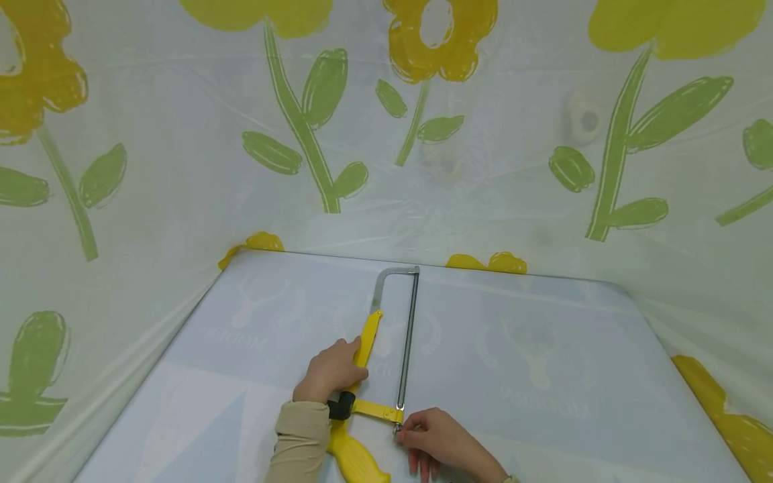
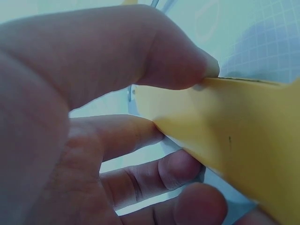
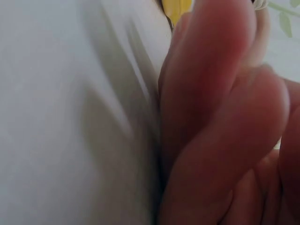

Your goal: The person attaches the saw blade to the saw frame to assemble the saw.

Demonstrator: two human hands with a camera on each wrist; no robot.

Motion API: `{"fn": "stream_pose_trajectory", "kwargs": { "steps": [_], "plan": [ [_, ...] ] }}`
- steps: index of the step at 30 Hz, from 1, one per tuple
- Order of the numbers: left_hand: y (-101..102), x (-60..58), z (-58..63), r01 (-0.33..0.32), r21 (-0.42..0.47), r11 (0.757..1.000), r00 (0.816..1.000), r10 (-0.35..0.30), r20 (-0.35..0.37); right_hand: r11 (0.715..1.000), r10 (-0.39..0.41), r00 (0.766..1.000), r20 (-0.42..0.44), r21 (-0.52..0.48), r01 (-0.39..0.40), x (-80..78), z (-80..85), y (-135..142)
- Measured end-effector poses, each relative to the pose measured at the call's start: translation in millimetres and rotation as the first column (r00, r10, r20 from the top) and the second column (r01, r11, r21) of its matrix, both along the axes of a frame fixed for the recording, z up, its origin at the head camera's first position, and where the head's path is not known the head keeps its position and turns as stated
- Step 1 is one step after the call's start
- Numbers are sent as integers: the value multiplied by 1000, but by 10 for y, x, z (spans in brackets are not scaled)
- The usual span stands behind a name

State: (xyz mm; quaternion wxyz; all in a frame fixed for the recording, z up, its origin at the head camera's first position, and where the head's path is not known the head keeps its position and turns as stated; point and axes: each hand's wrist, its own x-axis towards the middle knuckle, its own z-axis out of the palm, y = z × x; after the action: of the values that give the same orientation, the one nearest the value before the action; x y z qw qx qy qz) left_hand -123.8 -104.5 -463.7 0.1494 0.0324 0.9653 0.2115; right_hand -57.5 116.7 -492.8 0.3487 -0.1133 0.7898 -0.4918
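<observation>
A hacksaw with a yellow frame lies on the table, its grey metal bow at the far end. My left hand holds the frame's back, thumb on one edge and fingers on the other in the left wrist view. The straight blade runs along the saw's right side. At the blade's near end, my right hand pinches a small metal wing nut between thumb and forefinger. Towards me lies the yellow handle. Curled fingers fill the right wrist view and hide the nut.
A pale printed cloth covers the table. Behind it and at both sides hangs a whitish curtain with yellow flowers and green leaves. A black strap is on the left wrist, over the saw frame.
</observation>
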Motion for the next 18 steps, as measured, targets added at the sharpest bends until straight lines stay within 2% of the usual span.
{"fn": "stream_pose_trajectory", "kwargs": {
  "steps": [9, 18],
  "plan": [
    [3, 1, 16, 2, -4, 1000, 1000, -2, 0, 997, 48, 999, -9, -57, -49, -4, -3, 14],
    [7, -17, -17, 1, -11, 1000, 1000, -1, 0, 996, 35, 999, 4, -82, -35, 0, 5, 16]
  ]
}}
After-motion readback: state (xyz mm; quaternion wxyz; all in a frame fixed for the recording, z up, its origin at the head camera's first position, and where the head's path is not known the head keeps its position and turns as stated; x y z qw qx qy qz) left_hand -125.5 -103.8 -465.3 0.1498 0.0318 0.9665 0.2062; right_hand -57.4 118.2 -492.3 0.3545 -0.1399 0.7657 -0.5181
